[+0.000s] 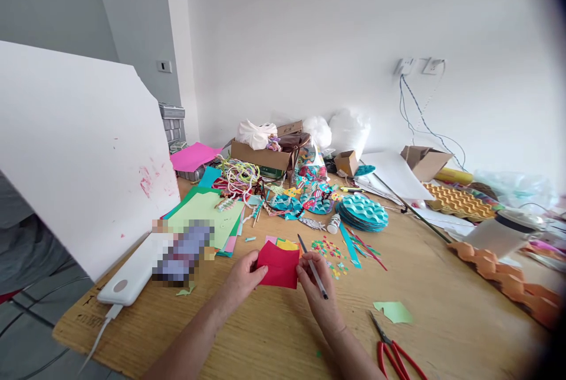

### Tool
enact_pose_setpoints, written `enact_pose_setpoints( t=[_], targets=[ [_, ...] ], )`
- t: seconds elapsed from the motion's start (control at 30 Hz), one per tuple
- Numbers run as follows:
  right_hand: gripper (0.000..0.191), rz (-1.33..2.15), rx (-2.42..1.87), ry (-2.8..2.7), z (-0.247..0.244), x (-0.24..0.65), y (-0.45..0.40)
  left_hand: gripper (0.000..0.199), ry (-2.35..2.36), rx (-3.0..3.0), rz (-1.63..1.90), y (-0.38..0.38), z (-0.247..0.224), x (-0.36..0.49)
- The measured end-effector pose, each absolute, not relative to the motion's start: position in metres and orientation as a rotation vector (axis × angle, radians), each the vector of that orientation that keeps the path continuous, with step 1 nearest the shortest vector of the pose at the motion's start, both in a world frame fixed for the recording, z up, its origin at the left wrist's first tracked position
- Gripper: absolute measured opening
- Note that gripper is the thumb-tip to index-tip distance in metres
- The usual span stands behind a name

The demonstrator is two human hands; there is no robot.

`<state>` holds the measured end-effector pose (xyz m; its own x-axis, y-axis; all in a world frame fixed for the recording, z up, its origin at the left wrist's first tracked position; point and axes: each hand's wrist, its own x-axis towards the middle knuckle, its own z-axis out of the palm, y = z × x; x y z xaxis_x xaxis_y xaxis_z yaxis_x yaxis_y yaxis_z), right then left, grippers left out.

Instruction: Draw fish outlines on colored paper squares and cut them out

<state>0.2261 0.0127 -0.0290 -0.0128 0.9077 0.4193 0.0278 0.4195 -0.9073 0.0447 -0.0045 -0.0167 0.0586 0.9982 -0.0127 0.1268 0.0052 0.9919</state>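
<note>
A red piece of paper [278, 267] is held up between both hands over the wooden table [247, 333]. My left hand [244, 277] pinches its left edge, thumb in front. At the right edge, my right hand [319, 288] grips the paper with thumb and fingers, and a pen [315, 271] lies across that same hand, slanting down to the right. Just behind the red paper, yellow paper [287, 245] shows in part. Small colored paper bits [328, 248] are scattered to the right of it.
Red-handled scissors [391, 347] and a green scrap [395, 311] lie at front right. Stacked blue scalloped pieces [362, 212] stand behind. Green sheets [201, 215], a white power bank [132, 274] and a white board [84, 150] are left. An orange carton strip [499, 277] is right.
</note>
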Motion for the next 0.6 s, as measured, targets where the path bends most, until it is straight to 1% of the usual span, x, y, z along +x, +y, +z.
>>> enact_pose_setpoints(
  t=[0.37,0.47,0.6],
  targets=[
    [0.025,0.896,-0.913,-1.367,-0.0289,0.2259,0.0134,0.015,1.324,1.372,1.074,-0.0034,-0.0178,0.0442],
    [0.023,0.890,-0.920,-1.371,-0.0294,0.2260,0.0130,0.014,1.324,1.362,1.082,-0.0034,-0.0173,0.0444],
    [0.022,0.893,-0.904,-1.385,-0.0297,0.2260,0.0125,0.017,1.310,1.345,1.092,-0.0026,-0.0162,0.0431]
  ],
)
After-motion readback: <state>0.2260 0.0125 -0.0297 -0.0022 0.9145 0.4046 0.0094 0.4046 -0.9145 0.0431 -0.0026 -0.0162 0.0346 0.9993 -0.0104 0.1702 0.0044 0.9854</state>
